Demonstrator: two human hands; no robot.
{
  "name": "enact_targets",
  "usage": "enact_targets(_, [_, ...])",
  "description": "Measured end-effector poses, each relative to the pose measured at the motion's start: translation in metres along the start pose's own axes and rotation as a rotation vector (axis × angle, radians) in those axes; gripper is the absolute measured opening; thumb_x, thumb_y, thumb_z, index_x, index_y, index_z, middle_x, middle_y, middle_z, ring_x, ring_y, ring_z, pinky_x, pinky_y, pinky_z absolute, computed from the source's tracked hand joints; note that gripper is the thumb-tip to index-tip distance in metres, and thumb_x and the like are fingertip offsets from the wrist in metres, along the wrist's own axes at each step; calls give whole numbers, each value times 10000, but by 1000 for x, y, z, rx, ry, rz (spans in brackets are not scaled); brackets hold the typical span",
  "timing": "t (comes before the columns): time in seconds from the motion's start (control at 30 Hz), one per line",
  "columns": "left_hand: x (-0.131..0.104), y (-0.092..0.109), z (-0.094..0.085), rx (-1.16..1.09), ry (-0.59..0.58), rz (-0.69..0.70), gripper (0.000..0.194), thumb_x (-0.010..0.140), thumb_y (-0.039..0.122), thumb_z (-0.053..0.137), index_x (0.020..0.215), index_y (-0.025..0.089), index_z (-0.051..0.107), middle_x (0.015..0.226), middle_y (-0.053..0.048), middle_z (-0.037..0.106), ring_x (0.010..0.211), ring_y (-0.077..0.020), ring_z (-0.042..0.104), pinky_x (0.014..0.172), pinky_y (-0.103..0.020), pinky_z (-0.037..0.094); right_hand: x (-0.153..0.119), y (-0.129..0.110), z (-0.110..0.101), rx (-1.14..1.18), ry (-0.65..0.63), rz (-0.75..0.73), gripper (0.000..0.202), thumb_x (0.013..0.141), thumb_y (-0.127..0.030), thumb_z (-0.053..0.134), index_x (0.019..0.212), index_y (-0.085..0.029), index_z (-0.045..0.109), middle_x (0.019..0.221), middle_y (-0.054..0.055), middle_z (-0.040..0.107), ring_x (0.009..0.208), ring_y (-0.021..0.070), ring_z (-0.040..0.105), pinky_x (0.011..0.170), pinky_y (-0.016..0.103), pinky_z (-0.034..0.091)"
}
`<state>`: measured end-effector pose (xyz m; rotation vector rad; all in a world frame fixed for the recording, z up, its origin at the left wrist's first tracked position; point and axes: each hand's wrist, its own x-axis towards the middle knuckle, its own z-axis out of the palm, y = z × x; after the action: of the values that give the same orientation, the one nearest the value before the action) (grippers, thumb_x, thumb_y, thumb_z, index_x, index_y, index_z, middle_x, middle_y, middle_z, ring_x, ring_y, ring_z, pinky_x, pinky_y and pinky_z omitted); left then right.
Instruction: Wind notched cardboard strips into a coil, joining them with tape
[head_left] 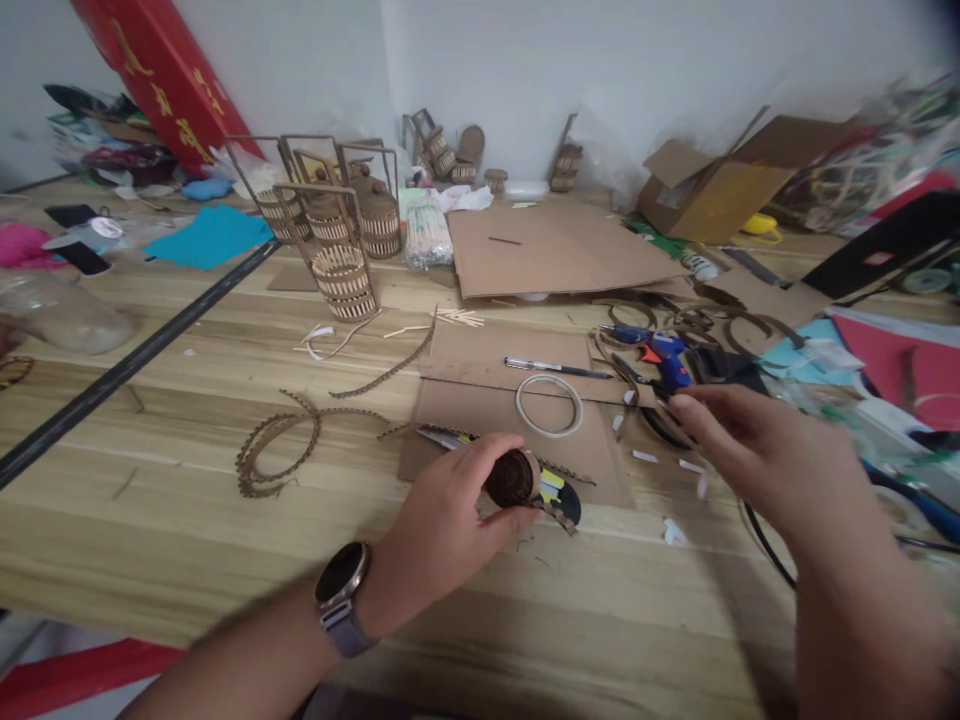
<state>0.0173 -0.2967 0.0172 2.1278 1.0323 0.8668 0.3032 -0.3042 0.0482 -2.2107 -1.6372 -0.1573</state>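
Note:
My left hand (450,520) wears a watch and is closed round a small brown cylinder (513,478), whose dark, coiled-looking end faces me. Beneath that hand lies a utility knife (564,495) with a black and yellow handle, and a notched brown strip (566,472) runs beside it. My right hand (757,450) is at the right, thumb and index finger together at the near end of a blue and orange glue gun (667,362). Whatever sits between those fingertips, if anything, is hidden. A white ring of tape (549,406) and a pen (559,368) rest on cardboard (457,405) between the hands.
Curled notched strips (277,450) lie at the left. Miniature slatted baskets with tall handles (343,280) stand behind, near a long black bar (142,355). A cardboard sheet (562,250) and open box (720,190) are at the back; brown strips (697,320) clutter the right.

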Motion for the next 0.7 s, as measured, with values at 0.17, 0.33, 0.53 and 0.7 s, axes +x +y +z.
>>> enact_targets(0.17, [-1,-2,1,-61,-1,-49,458,779,175,747,1193,230,559,1018,-24,724,904,-209,682,815,-330,547,-9,-11,13,22,225,-411,201,894,-260,498,974,-229,680,1024,146,726,983,328,629,811,476,357])
enact_targets(0.33, [0,-3,1,-121,5,-111,430,785,169,733,1181,231,576,1001,-16,722,877,-199,686,774,-307,547,-28,-43,2,413,18,-766,45,883,-313,638,867,-273,626,776,9,703,773,232,654,768,413,392])
enact_targets(0.53, [-1,-6,2,-144,-3,-128,453,788,148,710,1206,245,564,1020,-11,716,901,-197,682,805,-307,545,-44,-70,-2,489,-6,-897,61,880,-246,671,853,-265,619,734,-29,696,663,165,627,699,369,398])
enact_targets(0.7, [0,-5,1,-114,-24,-82,454,797,146,720,1211,239,558,1043,-11,711,916,-195,678,819,-308,545,-46,-72,2,445,48,-889,67,897,-177,619,882,-242,623,732,-10,694,671,167,609,662,356,397])
